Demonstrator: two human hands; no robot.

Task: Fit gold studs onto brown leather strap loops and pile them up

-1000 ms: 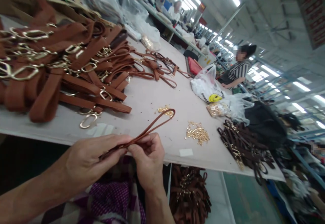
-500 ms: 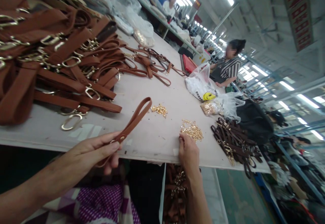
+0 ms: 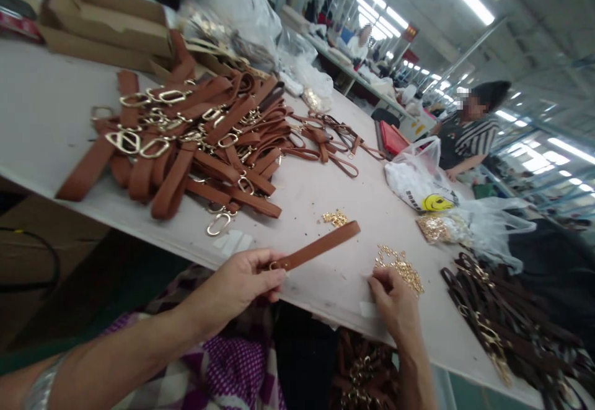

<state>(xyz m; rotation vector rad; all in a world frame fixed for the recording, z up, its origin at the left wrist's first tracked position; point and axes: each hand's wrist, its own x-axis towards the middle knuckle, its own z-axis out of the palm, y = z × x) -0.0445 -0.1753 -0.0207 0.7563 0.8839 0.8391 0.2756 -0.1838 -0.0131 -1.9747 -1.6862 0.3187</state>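
A brown leather strap (image 3: pixel 320 247) is pinched at its near end by my left hand (image 3: pixel 253 277), its loop pointing up and right over the table. My right hand (image 3: pixel 395 298) is at the near edge of a scattered pile of small gold pieces (image 3: pixel 409 274), fingertips pressed together; what they hold, if anything, is too small to make out. A smaller heap of gold pieces (image 3: pixel 335 217) lies just beyond the strap. To the left is a large pile of brown straps with gold clasps (image 3: pixel 186 143).
Dark brown straps (image 3: pixel 493 323) lie at the right of the table (image 3: pixel 297 202). Behind them are plastic bags (image 3: pixel 418 178) and a red item (image 3: pixel 393 140). Cardboard boxes (image 3: pixel 106 23) stand at the back left. A person in a striped top (image 3: pixel 474 137) is across the table.
The view has swung left, so things appear further right. The strap has turned in my left hand and now shows its flat side. My right hand remains by the gold pieces.
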